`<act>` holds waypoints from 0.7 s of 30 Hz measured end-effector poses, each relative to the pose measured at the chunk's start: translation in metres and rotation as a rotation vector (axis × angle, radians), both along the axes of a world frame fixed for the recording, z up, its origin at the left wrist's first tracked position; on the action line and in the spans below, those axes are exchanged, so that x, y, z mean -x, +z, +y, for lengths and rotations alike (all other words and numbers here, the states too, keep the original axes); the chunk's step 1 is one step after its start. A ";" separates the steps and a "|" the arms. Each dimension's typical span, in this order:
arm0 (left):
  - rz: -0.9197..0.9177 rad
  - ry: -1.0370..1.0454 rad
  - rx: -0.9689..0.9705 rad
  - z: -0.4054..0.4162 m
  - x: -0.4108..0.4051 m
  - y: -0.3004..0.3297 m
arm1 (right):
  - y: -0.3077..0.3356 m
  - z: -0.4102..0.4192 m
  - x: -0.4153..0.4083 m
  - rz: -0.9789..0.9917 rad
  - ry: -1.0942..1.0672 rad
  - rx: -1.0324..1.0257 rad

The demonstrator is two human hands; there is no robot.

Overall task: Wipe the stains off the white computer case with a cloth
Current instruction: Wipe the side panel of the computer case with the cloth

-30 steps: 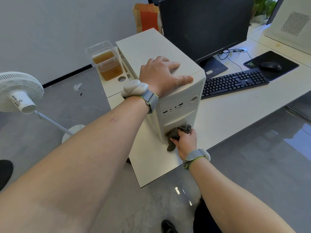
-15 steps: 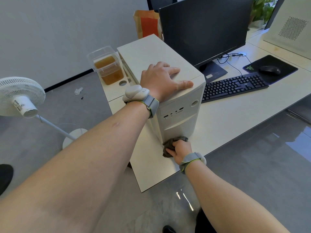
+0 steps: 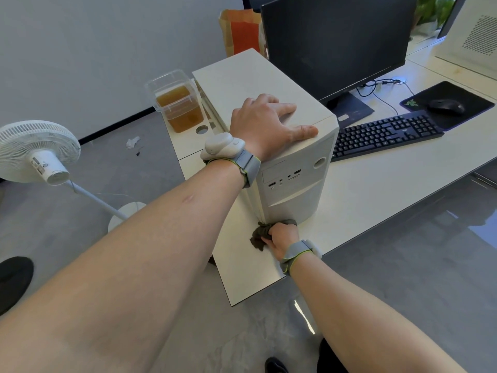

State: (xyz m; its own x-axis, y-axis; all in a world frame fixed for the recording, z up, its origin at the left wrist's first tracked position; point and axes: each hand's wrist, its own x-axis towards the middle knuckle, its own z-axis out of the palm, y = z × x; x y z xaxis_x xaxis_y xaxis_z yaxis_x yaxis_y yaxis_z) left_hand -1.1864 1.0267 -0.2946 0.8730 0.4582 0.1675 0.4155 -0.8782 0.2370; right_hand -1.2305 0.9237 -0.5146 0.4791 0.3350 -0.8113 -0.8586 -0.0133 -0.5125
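Nearest to us, our right hand (image 3: 282, 236) is closed around the cloth (image 3: 260, 235), a dark grey-green wad bunched in the fist and spilling out on the hand's left side. The cloth lies on the counter (image 3: 363, 195) and presses against the bottom front corner of the white computer case (image 3: 293, 184), which rises directly beyond this hand. The case stands upright; its front panel is off-white, with a row of small ports, a round button near the upper right, and a curved lower section. We cannot make out stains on it from here.

Farther on, our left hand (image 3: 265, 127) lies flat and open on the case's top, fingers spread, thumb along the front upper edge, gripping nothing. To the left of this hand sits a clear container (image 3: 178, 106) of amber liquid; to its right, a black keyboard (image 3: 384, 131), and beyond it a dark monitor (image 3: 333, 41).
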 end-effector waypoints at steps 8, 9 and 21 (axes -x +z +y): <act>-0.002 0.001 0.011 -0.001 0.002 0.000 | 0.037 -0.008 -0.006 -0.149 0.126 0.043; -0.002 -0.003 0.010 -0.001 0.002 0.000 | 0.045 -0.009 -0.009 -0.160 0.126 0.036; -0.001 0.003 0.018 -0.004 0.002 0.001 | 0.138 -0.027 -0.025 -0.258 0.131 -0.198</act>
State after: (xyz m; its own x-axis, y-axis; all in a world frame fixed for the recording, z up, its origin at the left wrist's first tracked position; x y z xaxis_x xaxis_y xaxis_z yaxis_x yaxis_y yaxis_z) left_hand -1.1883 1.0226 -0.2932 0.8716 0.4633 0.1600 0.4176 -0.8728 0.2526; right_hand -1.2053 0.8968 -0.3763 0.6024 0.5457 -0.5825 -0.6981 0.0063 -0.7159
